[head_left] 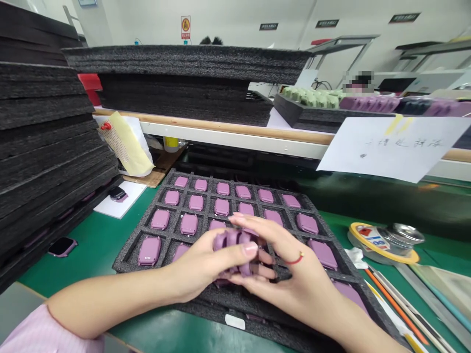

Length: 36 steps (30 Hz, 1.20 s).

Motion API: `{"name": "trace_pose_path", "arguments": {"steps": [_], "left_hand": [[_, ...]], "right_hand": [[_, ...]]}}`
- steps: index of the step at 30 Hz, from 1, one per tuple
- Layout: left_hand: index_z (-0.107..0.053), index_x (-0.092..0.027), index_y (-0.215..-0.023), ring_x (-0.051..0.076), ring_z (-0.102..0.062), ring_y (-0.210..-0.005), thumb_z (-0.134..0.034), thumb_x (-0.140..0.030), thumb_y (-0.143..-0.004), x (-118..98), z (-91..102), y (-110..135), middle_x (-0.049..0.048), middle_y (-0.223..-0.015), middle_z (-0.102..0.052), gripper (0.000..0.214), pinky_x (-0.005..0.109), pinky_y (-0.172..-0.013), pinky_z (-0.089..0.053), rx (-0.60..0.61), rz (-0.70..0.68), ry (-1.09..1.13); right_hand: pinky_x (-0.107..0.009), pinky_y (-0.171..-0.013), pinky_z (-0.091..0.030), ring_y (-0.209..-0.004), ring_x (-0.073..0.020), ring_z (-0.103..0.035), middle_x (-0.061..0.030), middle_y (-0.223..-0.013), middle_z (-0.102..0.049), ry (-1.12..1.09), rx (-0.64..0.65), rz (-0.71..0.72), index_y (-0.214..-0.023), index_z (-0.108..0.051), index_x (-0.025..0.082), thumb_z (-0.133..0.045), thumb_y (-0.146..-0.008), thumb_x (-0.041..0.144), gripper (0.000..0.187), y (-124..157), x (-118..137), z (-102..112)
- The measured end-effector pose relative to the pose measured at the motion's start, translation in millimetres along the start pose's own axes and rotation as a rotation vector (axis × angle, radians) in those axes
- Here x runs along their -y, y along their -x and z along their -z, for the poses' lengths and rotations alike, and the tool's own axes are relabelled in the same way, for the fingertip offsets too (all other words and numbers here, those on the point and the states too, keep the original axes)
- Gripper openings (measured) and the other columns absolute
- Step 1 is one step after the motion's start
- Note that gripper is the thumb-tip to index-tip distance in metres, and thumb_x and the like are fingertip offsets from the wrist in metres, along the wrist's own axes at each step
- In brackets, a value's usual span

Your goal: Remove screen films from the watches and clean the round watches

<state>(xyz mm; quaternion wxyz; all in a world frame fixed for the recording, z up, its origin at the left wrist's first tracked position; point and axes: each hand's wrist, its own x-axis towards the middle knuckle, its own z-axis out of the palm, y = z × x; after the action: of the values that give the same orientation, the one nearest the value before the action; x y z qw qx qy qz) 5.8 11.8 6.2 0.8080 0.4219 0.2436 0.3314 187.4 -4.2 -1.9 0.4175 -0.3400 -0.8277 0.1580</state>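
Observation:
Several purple watch cases [231, 239] are bunched together between my two hands, above the middle of the tray. My left hand [206, 262] is closed on them, its thumb lying across their front. Around their right side curves my right hand [290, 264], fingers bent behind and below the bunch; how firmly it grips is partly hidden. Under the hands lies a black foam tray [144, 228] divided into compartments, many with a purple watch case [149, 250] lying in them. My hands and forearms cover part of the tray's near rows.
Tall stacks of black foam sheets [47, 127] stand at left, more on the shelf [221, 133]. Yellow tape [382, 242], a metal-capped jar [404, 238] and an orange stick [397, 306] lie at right. A dark-screened watch [62, 246] rests on the green table [91, 260].

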Motion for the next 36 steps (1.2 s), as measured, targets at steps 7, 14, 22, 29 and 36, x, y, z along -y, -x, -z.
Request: {"name": "trace_pose_path", "arguments": {"steps": [7,14,22,29,36], "left_hand": [[-0.07,-0.011,-0.097,0.017,-0.073,-0.076,-0.066,-0.049,-0.089,4,6.3,-5,0.0119,-0.095,-0.074,0.039,0.028,-0.073,-0.062,0.01,0.114,0.147],[-0.063,-0.015,-0.1,0.009,-0.06,-0.04,-0.059,-0.062,-0.088,6,7.1,-5,0.0055,-0.079,-0.074,0.048,0.014,-0.033,-0.03,0.006,0.099,0.03],[-0.071,-0.015,-0.1,0.007,-0.055,-0.044,-0.071,-0.052,-0.081,3,6.9,-3,0.0074,-0.085,-0.075,0.041,0.018,-0.042,-0.032,-0.006,0.089,0.25],[-0.075,-0.01,-0.091,0.004,-0.049,-0.039,-0.071,-0.053,-0.079,6,9.3,-4,0.0117,-0.081,-0.075,0.045,0.017,-0.041,-0.032,0.038,0.061,0.287],[-0.074,-0.011,-0.093,0.007,-0.052,-0.042,-0.072,-0.053,-0.079,5,7.7,-5,0.0098,-0.079,-0.074,0.045,0.018,-0.039,-0.027,-0.013,0.098,0.315]], "right_hand": [[-0.028,-0.085,-0.06,-0.1,-0.0204,-0.072,-0.0041,-0.114,-0.072,-0.189,0.043,-0.183,-0.078,-0.067,0.023,-0.085,-0.073,0.022,0.019,-11,5,15],[-0.031,-0.079,-0.062,-0.082,-0.0175,-0.073,-0.0024,-0.09,-0.076,-0.128,-0.303,-0.122,-0.08,-0.072,0.025,-0.073,-0.086,0.018,0.009,-10,5,14],[-0.043,-0.102,-0.057,-0.119,-0.026,-0.065,-0.0083,-0.121,-0.068,-0.236,-0.246,-0.096,-0.116,-0.062,0.027,-0.079,-0.083,0.029,0.038,-2,6,6],[-0.038,-0.104,-0.055,-0.123,-0.023,-0.06,-0.0083,-0.126,-0.064,-0.109,-0.049,-0.043,-0.129,-0.058,0.028,-0.08,-0.082,0.038,0.053,1,1,-2],[-0.046,-0.112,-0.049,-0.135,-0.0266,-0.054,-0.0085,-0.145,-0.055,-0.292,-0.106,-0.139,-0.141,-0.049,0.032,-0.075,-0.087,0.03,0.06,0,2,2]]}}
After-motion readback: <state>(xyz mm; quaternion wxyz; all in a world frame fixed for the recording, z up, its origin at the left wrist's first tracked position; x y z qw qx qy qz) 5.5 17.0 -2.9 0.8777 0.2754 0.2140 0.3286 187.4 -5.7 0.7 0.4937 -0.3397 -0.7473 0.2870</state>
